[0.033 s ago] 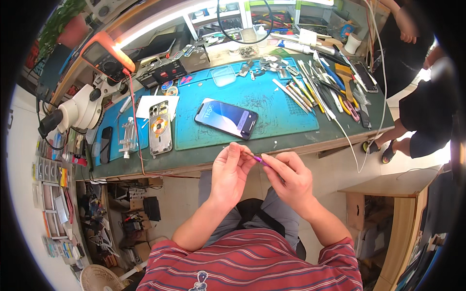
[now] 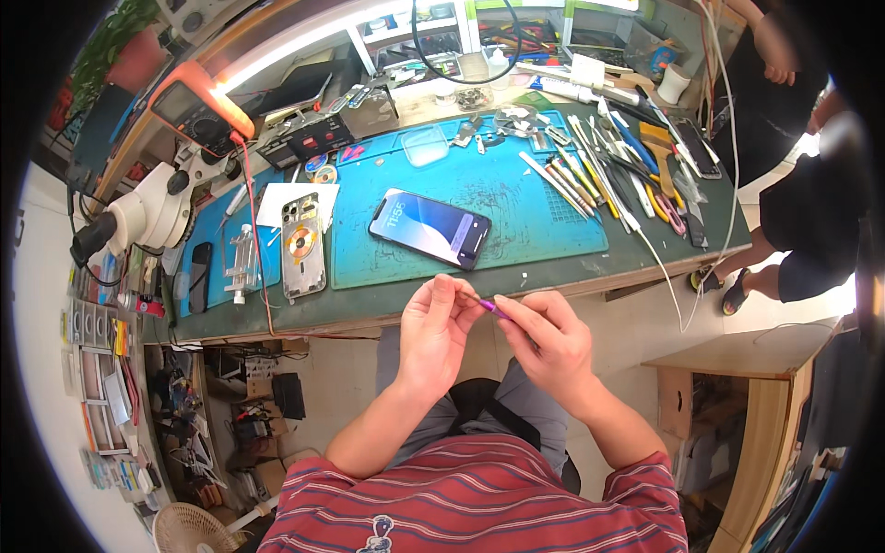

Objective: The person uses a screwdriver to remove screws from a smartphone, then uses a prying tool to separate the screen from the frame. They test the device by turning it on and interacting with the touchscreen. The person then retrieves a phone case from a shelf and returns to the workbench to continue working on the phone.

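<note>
Just beyond the bench's near edge, both my hands meet over my lap. My right hand (image 2: 551, 339) is closed round a slim purple-handled screwdriver (image 2: 491, 306) that points up and left. At its thin dark end, the fingers of my left hand (image 2: 439, 318) are pinched together; what else they may hold is too small to tell. Beyond the hands a phone (image 2: 430, 229) lies screen up and lit on the blue mat (image 2: 369, 269). Left of it rests an opened phone housing (image 2: 302, 245) with a round copper-coloured coil, touching a white sheet (image 2: 269, 205).
Tweezers, brushes and other hand tools (image 2: 636, 166) crowd the bench's right side. A white microscope (image 2: 152, 207) and an orange multimeter (image 2: 198, 106) stand at left. A red lead (image 2: 253, 194) and white cable (image 2: 656, 263) cross the edge. Another person (image 2: 811, 221) stands at right.
</note>
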Available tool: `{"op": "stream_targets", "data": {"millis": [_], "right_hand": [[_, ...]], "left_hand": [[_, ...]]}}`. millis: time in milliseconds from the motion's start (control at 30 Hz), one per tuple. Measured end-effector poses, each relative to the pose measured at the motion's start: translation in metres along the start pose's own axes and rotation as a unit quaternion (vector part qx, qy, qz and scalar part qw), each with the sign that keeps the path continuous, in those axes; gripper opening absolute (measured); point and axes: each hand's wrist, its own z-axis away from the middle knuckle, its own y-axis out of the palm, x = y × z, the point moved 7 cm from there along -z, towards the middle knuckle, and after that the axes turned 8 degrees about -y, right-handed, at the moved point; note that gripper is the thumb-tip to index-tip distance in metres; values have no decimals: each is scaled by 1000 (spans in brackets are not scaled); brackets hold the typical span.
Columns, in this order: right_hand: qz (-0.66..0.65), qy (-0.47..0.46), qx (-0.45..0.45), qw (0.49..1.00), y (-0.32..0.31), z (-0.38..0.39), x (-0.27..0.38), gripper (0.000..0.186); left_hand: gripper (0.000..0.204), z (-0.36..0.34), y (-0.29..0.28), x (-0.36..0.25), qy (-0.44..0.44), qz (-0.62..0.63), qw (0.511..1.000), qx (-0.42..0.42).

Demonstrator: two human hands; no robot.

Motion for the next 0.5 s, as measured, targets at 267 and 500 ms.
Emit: {"op": "stream_targets", "data": {"millis": [267, 500], "right_hand": [[-28, 38, 29, 998, 26, -11, -5, 34], [-18, 46, 51, 997, 34, -19, 2, 31]], "left_hand": [[20, -6, -15, -22, 89, -58, 994, -33], [21, -7, -20, -31, 86, -76, 993, -36]]}}
